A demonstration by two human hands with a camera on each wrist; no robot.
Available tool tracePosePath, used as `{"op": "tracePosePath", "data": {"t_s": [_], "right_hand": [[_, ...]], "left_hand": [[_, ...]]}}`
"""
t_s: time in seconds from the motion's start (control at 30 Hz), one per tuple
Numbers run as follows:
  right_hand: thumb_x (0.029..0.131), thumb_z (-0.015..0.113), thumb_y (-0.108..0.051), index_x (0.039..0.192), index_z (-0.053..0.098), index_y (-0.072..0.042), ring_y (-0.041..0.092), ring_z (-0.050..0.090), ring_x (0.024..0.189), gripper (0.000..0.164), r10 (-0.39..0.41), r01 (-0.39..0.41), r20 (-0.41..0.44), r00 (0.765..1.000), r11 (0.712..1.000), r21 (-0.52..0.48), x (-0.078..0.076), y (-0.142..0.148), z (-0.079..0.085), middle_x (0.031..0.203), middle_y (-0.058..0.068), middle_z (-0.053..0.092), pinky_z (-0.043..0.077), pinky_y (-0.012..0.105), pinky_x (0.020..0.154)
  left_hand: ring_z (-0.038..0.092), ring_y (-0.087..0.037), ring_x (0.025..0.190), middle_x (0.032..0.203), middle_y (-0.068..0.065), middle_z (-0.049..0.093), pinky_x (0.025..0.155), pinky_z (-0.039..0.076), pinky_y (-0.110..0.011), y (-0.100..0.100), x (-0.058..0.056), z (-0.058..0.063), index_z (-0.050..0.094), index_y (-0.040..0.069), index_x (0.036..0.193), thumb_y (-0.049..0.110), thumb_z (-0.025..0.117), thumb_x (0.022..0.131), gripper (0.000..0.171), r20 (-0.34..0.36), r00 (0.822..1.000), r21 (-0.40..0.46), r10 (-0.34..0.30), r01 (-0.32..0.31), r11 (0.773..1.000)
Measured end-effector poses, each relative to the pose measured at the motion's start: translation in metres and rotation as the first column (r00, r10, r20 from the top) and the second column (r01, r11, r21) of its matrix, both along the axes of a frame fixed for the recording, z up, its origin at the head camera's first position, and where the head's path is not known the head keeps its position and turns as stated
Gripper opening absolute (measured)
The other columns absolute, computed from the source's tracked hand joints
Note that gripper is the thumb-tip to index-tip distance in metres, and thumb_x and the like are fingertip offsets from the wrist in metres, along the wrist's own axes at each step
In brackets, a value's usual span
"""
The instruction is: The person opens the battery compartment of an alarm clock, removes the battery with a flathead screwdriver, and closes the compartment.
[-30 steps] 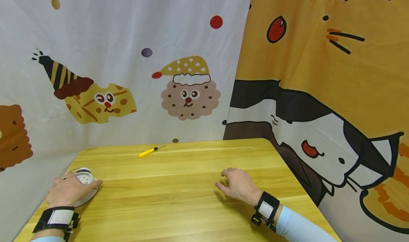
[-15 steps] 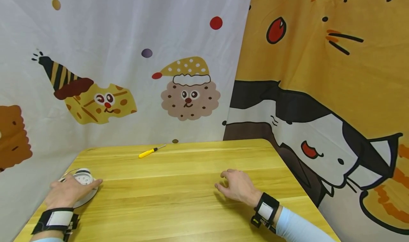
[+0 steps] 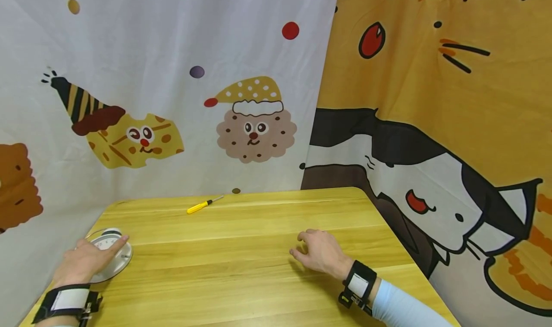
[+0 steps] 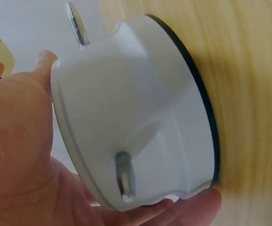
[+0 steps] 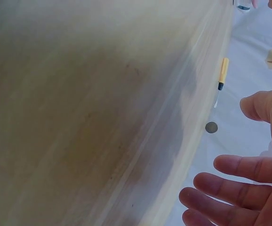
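At the table's left side my left hand [image 3: 82, 263] holds a round white alarm clock [image 3: 115, 265], which lies flat on the wood. Its thumb stretches over the clock's upturned side, and the fingers go round the left side. Close up in the left wrist view, the clock's white body [image 4: 122, 94] has two metal peg legs and a dark rim against the table. A thin wire handle shows at its far end. To the right, my right hand [image 3: 323, 252] is apart from any object, low over the table, its fingers loosely bent.
A yellow-handled screwdriver [image 3: 200, 207] lies near the back edge of the wooden table [image 3: 241, 269]. Behind the table hangs a white printed curtain [image 3: 164, 39]; an orange and black printed one [image 3: 409, 87] hangs on the right.
My left hand has shifted slightly left and toward me, and its thumb has drawn in from the clock's right rim. My right hand and the screwdriver stay in place.
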State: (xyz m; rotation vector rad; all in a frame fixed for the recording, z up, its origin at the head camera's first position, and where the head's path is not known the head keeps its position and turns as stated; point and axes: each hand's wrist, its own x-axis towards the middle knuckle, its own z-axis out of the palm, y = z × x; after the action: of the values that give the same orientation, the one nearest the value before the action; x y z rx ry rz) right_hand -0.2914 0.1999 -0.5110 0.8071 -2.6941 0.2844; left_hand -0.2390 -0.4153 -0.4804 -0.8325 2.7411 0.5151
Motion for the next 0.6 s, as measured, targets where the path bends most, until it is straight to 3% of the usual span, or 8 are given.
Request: {"op": "tracePosePath", "data": {"t_s": [0.2,0.33,0.5,0.6], "right_hand": [[0.099,0.083,-0.050,0.110,0.083,-0.012,-0.002,0.054,0.064,0.040,0.000,0.000,0.016,1.000,1.000,-0.007,0.000,-0.001,0.000,0.083,-0.003,0.078,0.043,0.019,0.056],[0.099,0.083,-0.050,0.109,0.083,-0.012,-0.004,0.050,0.061,0.039,0.006,-0.006,0.021,1.000,1.000,-0.014,0.000,-0.001,0.000,0.079,-0.004,0.076,0.040,0.018,0.053],[0.100,0.083,-0.049,0.105,0.083,-0.011,-0.005,0.050,0.059,0.039,0.024,-0.023,0.020,1.000,1.000,-0.018,0.000,-0.002,0.000,0.076,-0.004,0.075,0.040,0.017,0.051],[0.100,0.083,-0.049,0.104,0.083,-0.011,-0.005,0.051,0.059,0.038,0.029,-0.028,0.019,0.999,0.999,-0.021,0.001,-0.003,-0.001,0.076,-0.003,0.076,0.040,0.017,0.051]], "left_hand": [[0.058,-0.070,0.125,0.144,-0.059,0.044,0.107,0.054,-0.072,-0.011,0.006,0.000,0.020,-0.035,0.152,0.100,0.035,0.096,0.146,-0.009,0.999,0.044,-0.045,0.045,0.998],[0.060,-0.065,0.121,0.143,-0.059,0.041,0.099,0.061,-0.063,-0.012,0.010,0.000,0.014,-0.034,0.154,0.094,0.043,0.098,0.143,-0.031,1.000,0.112,-0.004,0.008,0.994],[0.063,-0.055,0.109,0.138,-0.057,0.039,0.076,0.068,-0.047,-0.015,0.010,-0.001,0.008,-0.032,0.157,0.088,0.053,0.099,0.141,-0.065,0.997,0.213,0.050,-0.035,0.977],[0.061,-0.055,0.111,0.140,-0.056,0.038,0.078,0.067,-0.047,-0.017,0.009,-0.001,0.009,-0.031,0.158,0.086,0.056,0.099,0.139,-0.064,0.997,0.210,0.050,-0.035,0.977]]}}
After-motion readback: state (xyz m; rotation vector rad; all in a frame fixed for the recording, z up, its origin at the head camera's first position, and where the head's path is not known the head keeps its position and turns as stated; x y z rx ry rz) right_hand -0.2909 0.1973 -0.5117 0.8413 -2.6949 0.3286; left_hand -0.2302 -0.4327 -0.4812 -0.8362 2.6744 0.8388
